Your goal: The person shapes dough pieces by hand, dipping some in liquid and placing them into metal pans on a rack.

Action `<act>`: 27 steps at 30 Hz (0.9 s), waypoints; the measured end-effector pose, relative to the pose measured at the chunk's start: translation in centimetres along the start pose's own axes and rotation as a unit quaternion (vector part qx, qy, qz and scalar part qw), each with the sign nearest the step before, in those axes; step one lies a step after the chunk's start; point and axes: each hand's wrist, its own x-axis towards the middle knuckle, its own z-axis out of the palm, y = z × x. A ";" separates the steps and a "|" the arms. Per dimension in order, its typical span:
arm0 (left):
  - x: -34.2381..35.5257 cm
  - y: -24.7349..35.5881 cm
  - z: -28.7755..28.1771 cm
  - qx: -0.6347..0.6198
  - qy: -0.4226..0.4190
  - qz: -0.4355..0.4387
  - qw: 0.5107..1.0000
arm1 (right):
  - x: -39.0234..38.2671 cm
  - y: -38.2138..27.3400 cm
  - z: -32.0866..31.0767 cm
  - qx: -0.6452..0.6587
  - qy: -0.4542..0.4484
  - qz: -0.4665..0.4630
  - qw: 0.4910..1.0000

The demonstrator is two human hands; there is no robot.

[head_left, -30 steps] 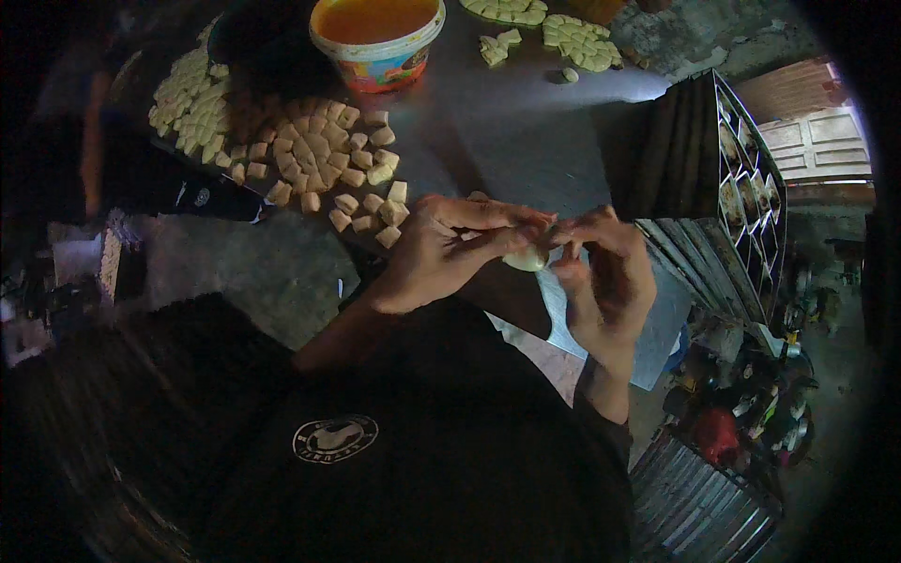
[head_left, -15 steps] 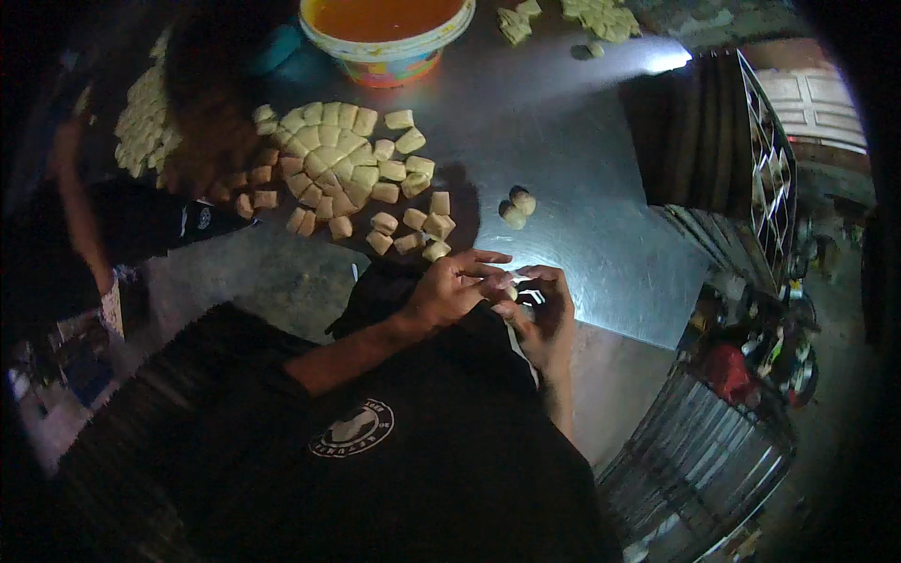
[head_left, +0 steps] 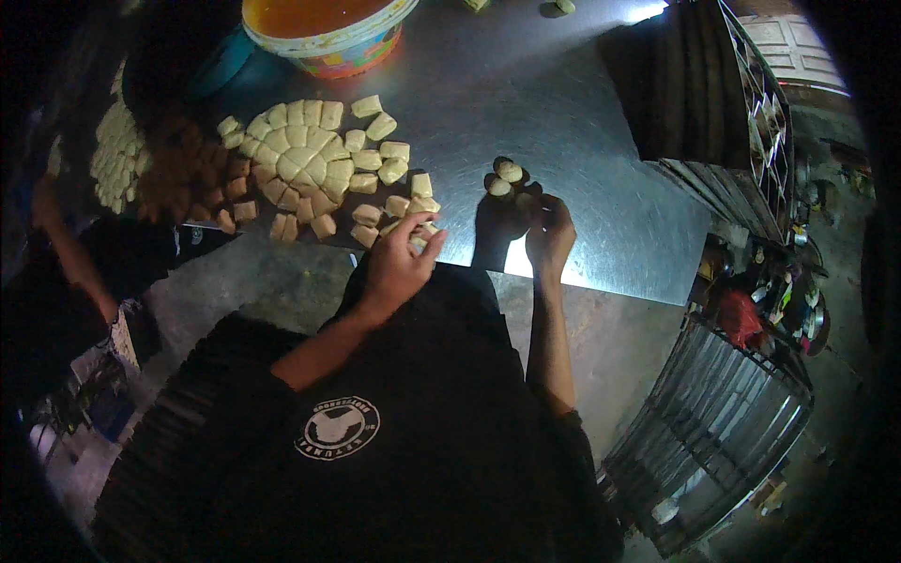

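My left hand (head_left: 404, 263) is at the near edge of a metal table, its thumb and fingers curled round a small pale dough piece (head_left: 419, 241). Cut dough pieces (head_left: 366, 214) lie loose beside it, next to a round cluster of cut dough (head_left: 298, 150). To the right, my right hand (head_left: 550, 239) reaches over the table with fingers drawn together. Shadow hides what its fingertips hold, if anything. Just left of those fingertips sit two rounded dough balls (head_left: 504, 178).
A tub of orange contents (head_left: 324, 47) stands at the far left of the metal table (head_left: 610, 216). More cut dough (head_left: 117, 155) lies further left, near another person's arm (head_left: 75, 239). Dark slatted panels (head_left: 694, 94) border the right side; a slatted rack (head_left: 704, 422) stands lower right.
My hands were together over a small dough piece and have moved apart. The left went to the loose pieces, the right forward to the dough balls. The view has shifted slightly.
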 end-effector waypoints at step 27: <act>0.4 -2.1 6.2 0.482 0.246 0.144 0.829 | 3.6 1.7 -0.6 0.404 -0.443 -0.062 0.798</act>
